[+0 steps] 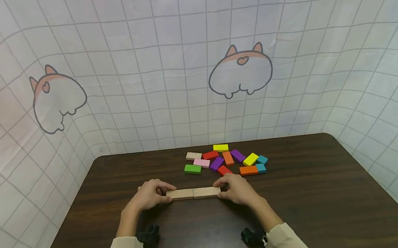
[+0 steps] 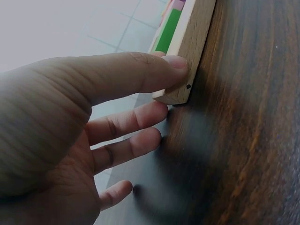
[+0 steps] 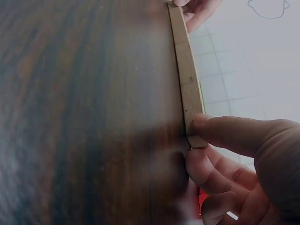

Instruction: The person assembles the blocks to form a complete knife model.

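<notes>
Two plain wooden blocks lie end to end in a straight row on the dark table. My left hand (image 1: 151, 194) pinches the outer end of the left wooden block (image 1: 180, 194), thumb on the near face. In the left wrist view, the thumb presses that block's side while the other fingers spread past its end. At the opposite end, my right hand (image 1: 238, 189) pinches the right wooden block (image 1: 206, 192) between thumb and fingers. The right wrist view shows its thumb on the side face and a fingertip by the end. A thin seam marks where the two blocks meet.
Behind the row lie several scattered colored blocks, among them a green block (image 1: 192, 169), a pink block (image 1: 202, 163), an orange block (image 1: 248, 170) and a pale wooden block (image 1: 193, 156). A red block (image 1: 224, 170) sits just beyond my right hand. White gridded cloth (image 1: 165, 83) hangs behind the table (image 1: 321, 192).
</notes>
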The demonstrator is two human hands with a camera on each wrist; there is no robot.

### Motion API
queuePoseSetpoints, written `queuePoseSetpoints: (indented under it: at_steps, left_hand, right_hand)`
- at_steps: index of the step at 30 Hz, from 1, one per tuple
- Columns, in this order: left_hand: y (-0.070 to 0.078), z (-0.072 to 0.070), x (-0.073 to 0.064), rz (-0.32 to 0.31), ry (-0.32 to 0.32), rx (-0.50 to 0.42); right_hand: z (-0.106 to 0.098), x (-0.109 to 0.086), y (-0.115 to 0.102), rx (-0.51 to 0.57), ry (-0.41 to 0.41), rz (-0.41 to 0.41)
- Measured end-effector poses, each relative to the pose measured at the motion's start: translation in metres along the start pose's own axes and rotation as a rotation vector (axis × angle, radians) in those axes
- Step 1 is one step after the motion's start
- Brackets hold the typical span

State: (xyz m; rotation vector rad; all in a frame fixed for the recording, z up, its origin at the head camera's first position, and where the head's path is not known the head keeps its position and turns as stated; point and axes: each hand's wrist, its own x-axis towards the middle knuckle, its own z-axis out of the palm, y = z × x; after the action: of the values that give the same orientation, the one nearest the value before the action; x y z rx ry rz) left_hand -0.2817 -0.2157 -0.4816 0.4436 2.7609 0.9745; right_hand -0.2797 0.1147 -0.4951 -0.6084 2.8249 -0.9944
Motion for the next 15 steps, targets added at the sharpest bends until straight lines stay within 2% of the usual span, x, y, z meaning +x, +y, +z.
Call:
queuePoseSetpoints:
  at_steps: [6, 15]
  left_hand:
    - [-0.0013, -0.0003, -0.0005, -0.003, 0.002, -0.003]
    - [-0.0011, -0.0020, -0.0015, 0.001, -0.003, -0.029]
  right_hand:
    - [0.0007, 0.0008, 0.0001, -0.002, -0.007, 0.018]
    - [-0.0008, 0.0011, -0.0010, 0.074, -0.042, 0.034]
